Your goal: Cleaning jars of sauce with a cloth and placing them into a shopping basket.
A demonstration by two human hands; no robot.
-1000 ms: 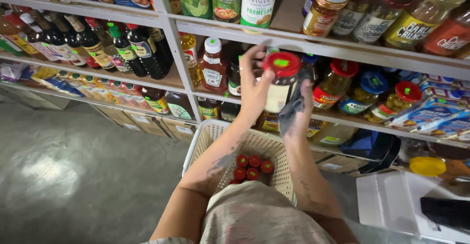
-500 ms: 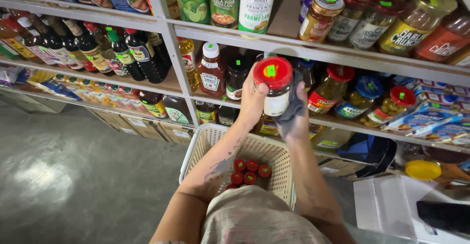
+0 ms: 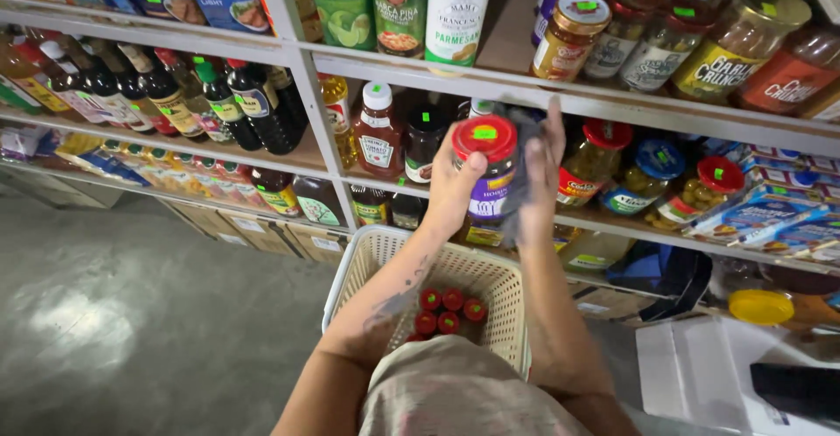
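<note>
My left hand grips a glass jar with a red lid, held up in front of the middle shelf. My right hand presses a dark grey cloth against the jar's right side. Below my arms sits a cream plastic basket holding several red-lidded jars. My forearms reach over the basket's near edge.
A metal shelf rack fills the view, with dark sauce bottles on the left, a ketchup bottle, and jars on the right. A yellow lid and white box lie low right. Grey concrete floor at left.
The jar has been raised and turned upright in my hands, its red lid now facing up. The cloth in my right hand has slid up along the jar's side.
</note>
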